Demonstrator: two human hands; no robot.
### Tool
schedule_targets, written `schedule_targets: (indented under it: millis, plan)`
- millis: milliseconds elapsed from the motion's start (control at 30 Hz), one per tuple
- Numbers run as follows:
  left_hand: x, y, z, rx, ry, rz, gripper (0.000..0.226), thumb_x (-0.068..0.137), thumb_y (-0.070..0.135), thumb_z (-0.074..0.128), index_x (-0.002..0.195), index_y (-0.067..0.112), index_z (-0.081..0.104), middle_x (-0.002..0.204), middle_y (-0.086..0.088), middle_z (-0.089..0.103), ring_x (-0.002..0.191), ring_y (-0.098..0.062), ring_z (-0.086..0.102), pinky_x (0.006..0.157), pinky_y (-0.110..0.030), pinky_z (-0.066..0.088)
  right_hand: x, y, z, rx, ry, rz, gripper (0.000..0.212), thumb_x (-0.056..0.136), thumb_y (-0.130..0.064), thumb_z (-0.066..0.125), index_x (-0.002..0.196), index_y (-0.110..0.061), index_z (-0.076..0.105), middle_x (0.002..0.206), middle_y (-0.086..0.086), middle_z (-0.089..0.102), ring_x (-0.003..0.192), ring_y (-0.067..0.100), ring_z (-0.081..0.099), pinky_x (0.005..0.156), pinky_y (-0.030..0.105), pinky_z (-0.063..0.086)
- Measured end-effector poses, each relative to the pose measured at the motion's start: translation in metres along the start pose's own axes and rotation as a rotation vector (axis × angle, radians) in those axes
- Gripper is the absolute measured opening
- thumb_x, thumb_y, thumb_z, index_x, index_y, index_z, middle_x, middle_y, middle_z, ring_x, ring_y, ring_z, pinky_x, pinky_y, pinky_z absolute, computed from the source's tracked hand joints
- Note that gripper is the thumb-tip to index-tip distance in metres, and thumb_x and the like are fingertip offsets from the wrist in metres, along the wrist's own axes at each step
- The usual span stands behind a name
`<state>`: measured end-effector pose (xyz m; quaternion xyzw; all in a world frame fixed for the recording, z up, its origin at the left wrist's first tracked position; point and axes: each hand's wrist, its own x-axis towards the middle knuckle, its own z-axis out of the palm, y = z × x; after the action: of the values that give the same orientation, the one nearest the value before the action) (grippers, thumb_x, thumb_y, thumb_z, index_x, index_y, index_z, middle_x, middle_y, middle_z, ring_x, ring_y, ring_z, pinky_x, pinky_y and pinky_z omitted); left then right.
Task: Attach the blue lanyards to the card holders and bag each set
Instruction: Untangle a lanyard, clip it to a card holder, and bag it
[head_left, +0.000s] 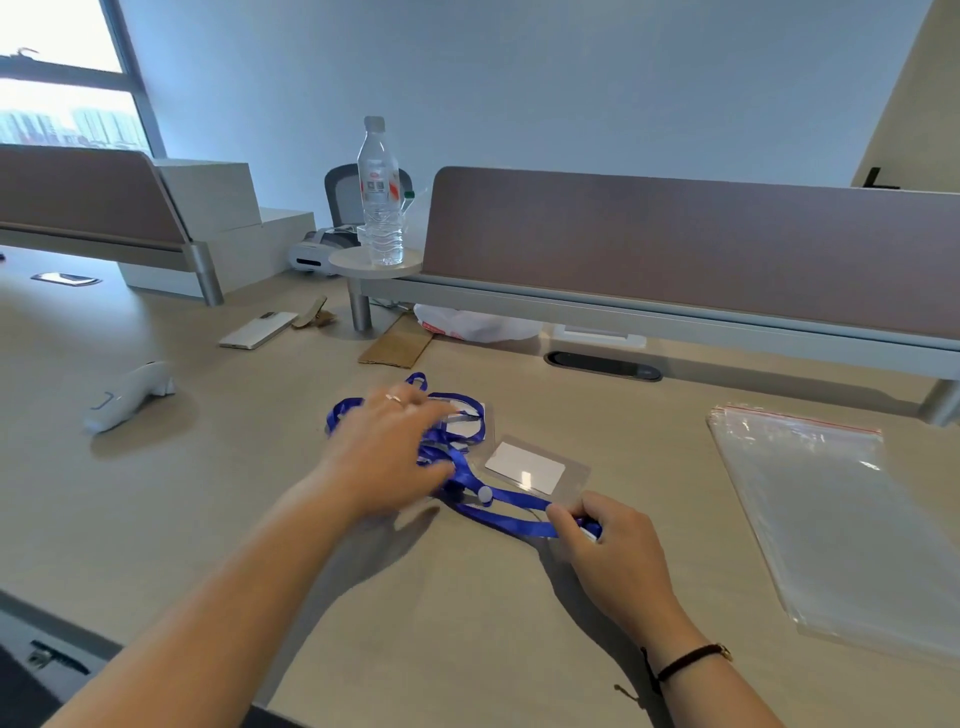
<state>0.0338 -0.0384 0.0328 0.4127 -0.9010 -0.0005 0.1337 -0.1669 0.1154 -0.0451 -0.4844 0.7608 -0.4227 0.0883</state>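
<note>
A tangle of blue lanyards (457, 467) lies in the middle of the beige desk (208, 519). My left hand (387, 457) hovers over the tangle with its fingers spread and blurred, hiding part of it. A clear card holder with a white card (527, 467) lies just right of the tangle. A second card holder (467, 421) shows under the lanyard loops beyond my left fingers. My right hand (608, 540) pinches the end of one blue lanyard strap near the first holder's near corner. A white round bead (484, 494) sits on that strap.
A stack of clear zip bags (831, 519) with red seal lines lies at the right. A water bottle (381, 197) stands on a small round shelf by the brown divider (675, 249). A phone (257, 330), a white handheld device (130, 395) and cardboard (397, 343) lie farther back.
</note>
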Motion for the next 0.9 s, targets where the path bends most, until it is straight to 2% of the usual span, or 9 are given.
schedule_targets:
  millis: [67,100,167,267,367,533,633,767,900]
  plan:
    - [0.000,0.006,0.009,0.060,-0.266,0.159,0.075,0.089,0.047,0.065,0.153,0.046,0.026,0.166,0.010,0.017,0.151,-0.022,0.017,0.119,-0.050,0.027,-0.004,-0.009,0.000,0.025,-0.055,-0.038,0.028,0.094,-0.036,0.063,0.065,-0.035,0.062,0.067,-0.014,0.065,0.075,0.005,0.059,0.058,0.021,0.042]
    - [0.000,0.008,0.014,0.094,-0.333,0.181,0.076,0.091,0.042,0.064,0.154,0.046,0.023,0.166,0.012,0.016,0.152,-0.022,0.015,0.120,-0.052,0.023,-0.006,-0.014,0.001,0.025,-0.089,-0.056,0.026,0.095,-0.036,0.062,0.069,-0.037,0.063,0.069,-0.015,0.066,0.079,0.002,0.059,0.059,0.019,0.043]
    - [0.004,0.008,0.024,0.116,-0.344,0.171,0.066,0.096,0.036,0.059,0.153,0.044,0.027,0.159,0.010,0.036,0.147,-0.020,0.028,0.119,-0.050,0.026,-0.009,-0.019,0.002,-0.010,-0.148,-0.082,0.022,0.096,-0.039,0.060,0.074,-0.039,0.066,0.072,-0.017,0.067,0.081,0.002,0.059,0.061,0.019,0.044]
    - [0.011,0.002,0.023,0.067,-0.288,0.151,0.039,0.100,0.035,0.052,0.139,0.041,0.052,0.137,0.007,0.061,0.125,-0.015,0.054,0.109,-0.040,0.044,-0.008,-0.019,0.006,-0.168,-0.168,-0.092,0.020,0.097,-0.044,0.056,0.082,-0.038,0.069,0.074,-0.017,0.066,0.074,0.007,0.060,0.062,0.023,0.046]
    - [0.015,-0.001,0.008,-0.089,-0.216,0.089,0.025,0.102,0.025,0.053,0.121,0.030,0.067,0.114,0.006,0.069,0.100,-0.009,0.063,0.093,-0.029,0.054,-0.005,-0.019,0.011,-0.275,-0.139,-0.060,0.025,0.097,-0.048,0.052,0.086,-0.036,0.071,0.077,-0.016,0.067,0.073,0.008,0.059,0.060,0.026,0.047]
    - [0.011,-0.001,-0.028,-0.694,0.048,-0.058,0.018,0.097,0.017,0.061,0.104,0.028,0.073,0.093,0.012,0.072,0.090,-0.006,0.066,0.081,-0.022,0.054,0.000,-0.024,0.017,-0.300,-0.109,-0.002,0.031,0.099,-0.046,0.050,0.083,-0.031,0.072,0.072,-0.013,0.065,0.069,0.011,0.059,0.057,0.028,0.046]
    - [0.011,0.001,-0.044,-1.023,0.138,-0.177,0.019,0.097,0.013,0.061,0.091,0.024,0.076,0.075,0.010,0.069,0.067,-0.002,0.063,0.065,-0.015,0.049,0.005,-0.025,0.014,-0.308,-0.091,0.055,0.032,0.099,-0.039,0.049,0.077,-0.026,0.069,0.069,-0.010,0.062,0.065,0.010,0.058,0.053,0.026,0.044]
    - [0.017,-0.006,-0.063,-1.462,0.268,-0.324,0.019,0.100,0.010,0.053,0.097,0.007,0.072,0.066,-0.001,0.059,0.061,-0.011,0.053,0.056,-0.021,0.048,0.009,-0.020,0.007,-0.381,-0.032,0.164,0.027,0.091,-0.032,0.052,0.071,-0.020,0.065,0.066,-0.007,0.062,0.062,0.011,0.057,0.053,0.032,0.048]
    - [0.025,-0.017,-0.074,-1.687,0.413,-0.392,0.014,0.104,0.011,0.049,0.098,0.011,0.062,0.068,-0.002,0.066,0.058,-0.010,0.063,0.055,-0.022,0.056,0.008,-0.020,0.006,-0.383,-0.062,0.212,0.026,0.090,-0.033,0.055,0.068,-0.023,0.064,0.064,-0.008,0.063,0.061,0.012,0.061,0.051,0.027,0.046]
